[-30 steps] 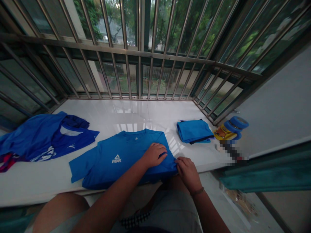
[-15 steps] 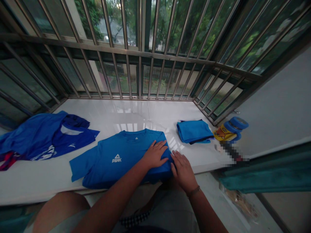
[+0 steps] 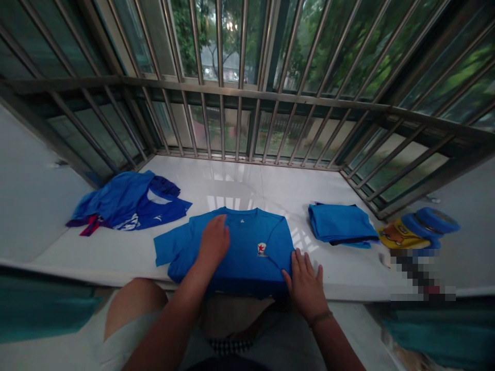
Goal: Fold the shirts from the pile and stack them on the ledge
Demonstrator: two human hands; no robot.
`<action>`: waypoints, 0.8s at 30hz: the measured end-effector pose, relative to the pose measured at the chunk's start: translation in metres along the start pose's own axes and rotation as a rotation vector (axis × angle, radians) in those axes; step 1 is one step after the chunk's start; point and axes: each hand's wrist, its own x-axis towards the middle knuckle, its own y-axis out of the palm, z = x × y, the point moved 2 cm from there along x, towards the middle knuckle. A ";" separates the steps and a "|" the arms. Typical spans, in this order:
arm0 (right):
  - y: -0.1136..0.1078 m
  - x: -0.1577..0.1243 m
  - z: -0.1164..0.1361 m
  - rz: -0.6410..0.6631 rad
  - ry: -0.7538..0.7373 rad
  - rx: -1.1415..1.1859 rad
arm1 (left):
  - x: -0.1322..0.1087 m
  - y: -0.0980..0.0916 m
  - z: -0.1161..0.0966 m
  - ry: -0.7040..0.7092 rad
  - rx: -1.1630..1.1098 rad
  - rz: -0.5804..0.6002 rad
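A blue T-shirt [image 3: 247, 242] lies spread on the white sill, its collar toward the window and a small red and white badge on its chest. One sleeve sticks out at the left; the right side has a straight edge. My left hand [image 3: 214, 238] is over the left part of the chest, fingers close together and partly turned from view; whether it pinches cloth cannot be made out. My right hand [image 3: 307, 283] rests at the shirt's right edge, fingers spread, thumb on the fabric.
A heap of darker blue clothes [image 3: 131, 203] lies at the left of the white sill [image 3: 240, 180]. Folded blue cloths [image 3: 342, 222] sit at the right, beside a yellow and blue container [image 3: 410, 229]. Metal bars [image 3: 255, 95] run along the window behind.
The view has swung left, so things sit farther right. My left hand has moved from the shirt's right side to its left part, uncovering the badge. My right hand stays by the right edge.
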 end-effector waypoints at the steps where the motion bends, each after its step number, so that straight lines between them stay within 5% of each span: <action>1: -0.001 0.002 0.007 -0.020 0.008 -0.008 | -0.007 -0.021 0.029 -0.129 0.090 -0.049; 4: -0.004 0.018 0.041 -0.008 -0.042 -0.020 | -0.036 -0.071 0.101 -0.479 0.369 -0.077; 6: -0.004 0.037 0.073 0.056 -0.123 -0.007 | -0.053 -0.090 0.128 -0.629 0.482 -0.003; 12: 0.010 0.111 0.154 0.315 -0.203 0.086 | -0.060 -0.089 0.141 -0.578 0.461 0.163; 17: 0.022 0.145 0.152 0.399 -0.084 0.101 | -0.049 -0.081 0.149 -0.533 0.363 0.102; 24: 0.027 0.148 0.147 0.404 -0.105 0.096 | -0.033 -0.091 0.181 -0.734 -0.011 -0.044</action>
